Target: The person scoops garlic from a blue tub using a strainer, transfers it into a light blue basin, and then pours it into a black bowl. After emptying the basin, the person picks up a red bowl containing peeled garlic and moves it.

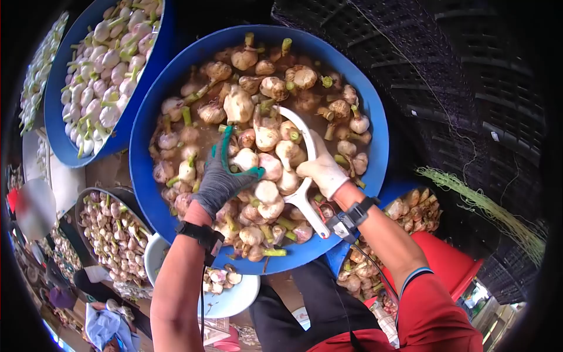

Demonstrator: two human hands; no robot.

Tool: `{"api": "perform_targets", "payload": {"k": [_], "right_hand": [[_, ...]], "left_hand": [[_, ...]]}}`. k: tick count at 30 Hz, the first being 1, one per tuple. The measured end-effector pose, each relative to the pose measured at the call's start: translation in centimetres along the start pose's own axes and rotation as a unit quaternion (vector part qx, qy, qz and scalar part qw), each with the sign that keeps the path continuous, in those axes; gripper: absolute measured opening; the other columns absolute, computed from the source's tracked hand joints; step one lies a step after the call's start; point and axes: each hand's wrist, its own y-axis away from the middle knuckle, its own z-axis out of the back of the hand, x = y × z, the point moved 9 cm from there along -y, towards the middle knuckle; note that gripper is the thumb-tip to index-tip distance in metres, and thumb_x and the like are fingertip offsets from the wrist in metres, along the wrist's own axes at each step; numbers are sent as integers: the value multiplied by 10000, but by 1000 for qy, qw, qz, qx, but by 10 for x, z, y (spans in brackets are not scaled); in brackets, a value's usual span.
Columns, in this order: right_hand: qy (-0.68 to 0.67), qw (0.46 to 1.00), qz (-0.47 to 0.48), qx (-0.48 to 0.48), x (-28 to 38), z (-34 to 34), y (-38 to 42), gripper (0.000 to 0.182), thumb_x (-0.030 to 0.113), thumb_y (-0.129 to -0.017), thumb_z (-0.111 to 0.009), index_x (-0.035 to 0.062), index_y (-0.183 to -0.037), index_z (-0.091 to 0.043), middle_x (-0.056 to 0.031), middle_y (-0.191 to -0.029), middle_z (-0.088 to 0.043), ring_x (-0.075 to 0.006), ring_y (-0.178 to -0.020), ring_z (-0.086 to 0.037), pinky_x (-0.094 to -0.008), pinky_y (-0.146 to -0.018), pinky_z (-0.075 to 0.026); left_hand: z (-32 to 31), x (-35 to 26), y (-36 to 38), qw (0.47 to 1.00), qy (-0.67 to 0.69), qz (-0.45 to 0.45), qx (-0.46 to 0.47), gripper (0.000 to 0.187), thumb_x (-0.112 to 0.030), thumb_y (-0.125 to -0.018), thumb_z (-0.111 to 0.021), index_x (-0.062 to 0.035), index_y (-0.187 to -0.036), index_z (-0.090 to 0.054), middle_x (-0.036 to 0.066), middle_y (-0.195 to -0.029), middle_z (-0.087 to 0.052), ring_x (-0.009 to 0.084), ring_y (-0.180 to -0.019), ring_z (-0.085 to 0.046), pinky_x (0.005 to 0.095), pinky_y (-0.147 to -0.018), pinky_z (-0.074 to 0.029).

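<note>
A big blue tub (375, 126) holds brown water and many garlic bulbs (239, 105) with short cut stems. My left hand (226, 176), in a grey and green glove, lies over the bulbs with thumb and fingers apart, touching garlic beside the scoop. My right hand (324, 167), in a white glove, grips the rim of a white scoop (308, 206) with a forked handle. Garlic heaps inside its rim and hides its bowl. The handle points toward me, over the tub's near edge.
A second blue tub (54, 111) of cleaner, white garlic stands at the upper left. A pan of garlic (114, 237) and a white basin (249, 293) sit lower left. Black crates (434, 76) rise at right, above a red container (443, 264). Another person (111, 322) is at lower left.
</note>
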Motion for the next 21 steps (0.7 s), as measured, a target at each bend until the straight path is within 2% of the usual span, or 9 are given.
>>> {"api": "perform_targets", "payload": {"k": [5, 7, 9, 11, 15, 16, 17, 19, 21], "right_hand": [[58, 989, 123, 64, 60, -1, 42, 869, -75, -618, -567, 76, -1439, -326, -85, -1314, -459, -185, -1200, -448, -276, -951, -416], [22, 986, 135, 95, 84, -11, 64, 834, -48, -621, -554, 75, -1421, -352, -97, -1335, -440, -201, -1275, -396, -304, -1030, -370], [83, 986, 113, 96, 89, -11, 81, 844, -30, -625, -554, 65, -1432, -329, -101, -1355, -432, -211, -1291, -387, -315, -1058, -347], [56, 985, 130, 97, 111, -29, 110, 860, -25, -625, -558, 54, -1443, -304, -99, -1377, -420, -213, -1286, -396, -329, -1064, -344], [101, 982, 118, 111, 118, -65, 165, 919, -60, -616, -560, 70, -1466, -237, -94, -1377, -426, -213, -1252, -447, -330, -1027, -412], [150, 978, 108, 92, 115, -74, 177, 947, -66, -603, -566, 76, -1472, -217, -98, -1378, -420, -219, -1260, -442, -348, -1038, -406], [128, 982, 88, 110, 113, -92, 194, 975, -70, -586, -576, 81, -1475, -205, -104, -1382, -411, -232, -1274, -434, -362, -1050, -400], [259, 952, 106, 122, 101, -118, 219, 1005, -67, -569, -594, 76, -1475, -183, -111, -1387, -402, -247, -1297, -414, -379, -1069, -381], [209, 960, 95, 158, 91, -172, 256, 1009, -44, -563, -637, 50, -1456, -177, -131, -1392, -391, -260, -1315, -384, -393, -1086, -357]], "left_hand": [[4, -21, 45, 990, 43, -92, -101, 1126, -398, -651, -862, -47, -1487, -195, 218, -1401, -375, 304, -1308, -368, 386, -1094, -305], [7, -35, 65, 987, 108, -69, -93, 1118, -394, -654, -861, -61, -1487, -194, 226, -1403, -363, 323, -1310, -367, 400, -1095, -307], [17, -49, 91, 988, 83, -62, -117, 1116, -394, -650, -862, -75, -1487, -196, 236, -1402, -352, 341, -1318, -359, 428, -1093, -312], [23, -52, 116, 981, 117, -64, -138, 1129, -392, -638, -865, -83, -1490, -192, 224, -1399, -357, 348, -1323, -353, 449, -1098, -304], [47, -53, 190, 962, 156, -77, -210, 1133, -367, -606, -882, -81, -1483, -224, 207, -1394, -351, 341, -1286, -378, 437, -1081, -321], [53, -49, 213, 958, 163, -73, -225, 1127, -365, -608, -880, -73, -1479, -228, 208, -1391, -352, 343, -1284, -378, 435, -1082, -320], [57, -43, 237, 953, 170, -69, -240, 1121, -363, -610, -878, -64, -1475, -232, 209, -1387, -353, 345, -1283, -377, 433, -1083, -319], [63, -21, 286, 955, 156, -30, -249, 1131, -362, -601, -883, -25, -1462, -232, 218, -1401, -347, 351, -1308, -364, 435, -1090, -317], [61, 16, 334, 941, 193, -53, -274, 1152, -348, -594, -894, -21, -1463, -212, 205, -1415, -347, 335, -1317, -375, 431, -1089, -330]]}}
